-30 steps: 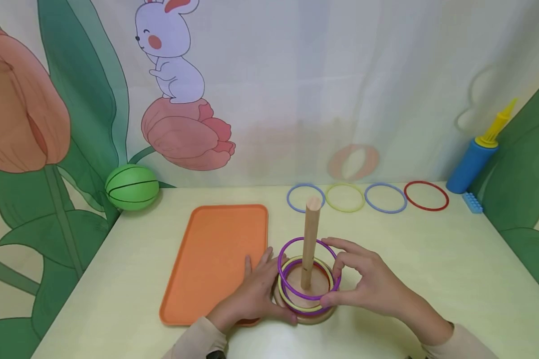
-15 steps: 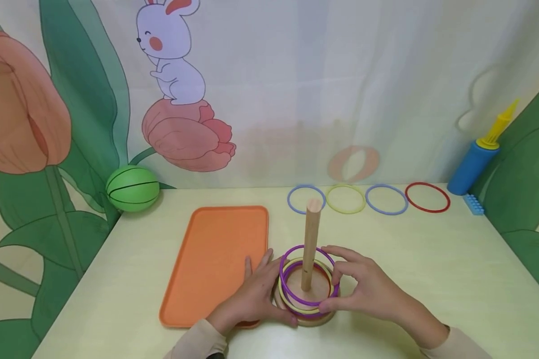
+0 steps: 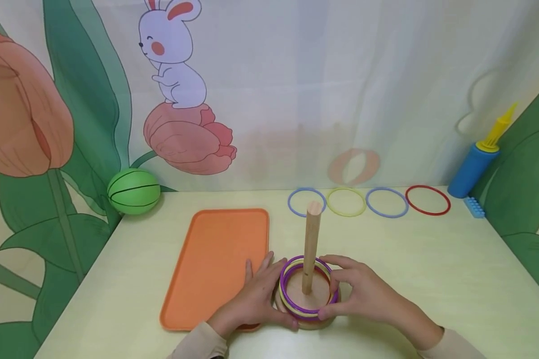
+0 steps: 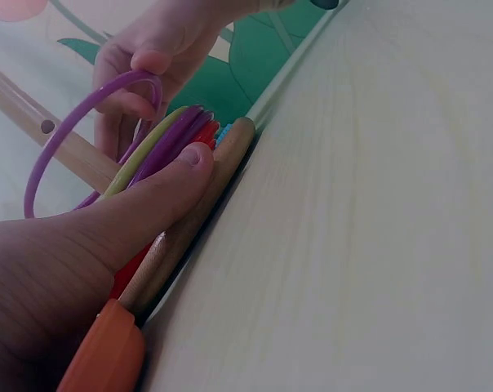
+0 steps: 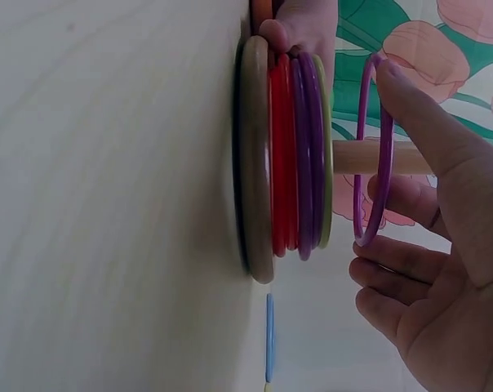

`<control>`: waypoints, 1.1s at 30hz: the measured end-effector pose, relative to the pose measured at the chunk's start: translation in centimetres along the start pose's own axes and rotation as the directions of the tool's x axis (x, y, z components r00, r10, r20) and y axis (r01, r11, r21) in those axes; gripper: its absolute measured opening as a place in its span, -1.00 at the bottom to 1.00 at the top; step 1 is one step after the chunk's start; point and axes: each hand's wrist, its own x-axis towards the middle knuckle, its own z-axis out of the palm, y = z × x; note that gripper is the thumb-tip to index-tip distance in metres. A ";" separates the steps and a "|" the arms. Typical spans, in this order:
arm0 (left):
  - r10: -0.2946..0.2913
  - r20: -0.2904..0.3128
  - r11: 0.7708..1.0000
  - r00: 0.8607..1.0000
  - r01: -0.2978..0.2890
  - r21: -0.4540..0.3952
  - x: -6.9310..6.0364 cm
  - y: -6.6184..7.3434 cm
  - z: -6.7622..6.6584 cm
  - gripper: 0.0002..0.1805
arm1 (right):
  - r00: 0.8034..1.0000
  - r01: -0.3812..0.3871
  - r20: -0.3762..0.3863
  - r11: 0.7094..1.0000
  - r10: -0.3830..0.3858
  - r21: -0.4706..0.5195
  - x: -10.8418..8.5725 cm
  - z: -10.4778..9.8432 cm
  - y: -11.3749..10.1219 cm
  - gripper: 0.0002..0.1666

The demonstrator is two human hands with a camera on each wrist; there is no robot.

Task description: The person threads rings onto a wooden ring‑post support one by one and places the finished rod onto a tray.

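A wooden peg (image 3: 312,232) stands upright on a round wooden base (image 5: 255,163). Stacked on the base around the peg are red rings (image 5: 282,163), purple rings (image 5: 308,155) and a yellow ring (image 5: 326,180). My right hand (image 3: 364,289) pinches another purple ring (image 5: 384,155) between thumb and fingers. That ring encircles the peg and, in the right wrist view, sits a little apart from the stack. My left hand (image 3: 253,299) holds the base from the left, its thumb (image 4: 193,159) against the rim and rings. Its other fingertips are partly hidden in the wrist views.
An orange tray (image 3: 215,264) lies left of the base, partly under my left hand. Along the table's back lie two blue rings, a yellow ring (image 3: 347,215) and a red ring (image 3: 428,214). A green ball (image 3: 134,191), blue pump (image 3: 472,167) and toy brick (image 3: 474,207) stand at the corners.
My right hand has lowered the purple ring along the peg toward the stack, and the ring has become more level. The left hand stays at the base.
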 end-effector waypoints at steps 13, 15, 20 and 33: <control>-0.012 0.010 1.000 1.000 0.012 0.002 0.0 0.0 0.1 0.44 | 0.998 -0.029 0.060 0.999 0.030 -0.017 0.2 0.5 0.6 -0.49; -0.011 0.011 1.000 1.000 0.011 0.003 0.0 0.0 0.0 0.44 | 0.997 -0.040 0.065 0.999 0.042 -0.023 0.3 0.4 0.6 -0.48; -0.009 0.013 1.000 1.000 0.009 0.009 0.1 0.0 0.0 0.46 | 0.996 -0.049 0.077 0.998 0.051 -0.030 0.3 0.2 0.7 -0.48; -0.009 0.014 1.000 1.000 0.009 0.003 0.0 0.1 0.0 0.41 | 0.992 -0.051 0.113 0.999 0.051 0.000 0.5 0.5 0.5 -0.53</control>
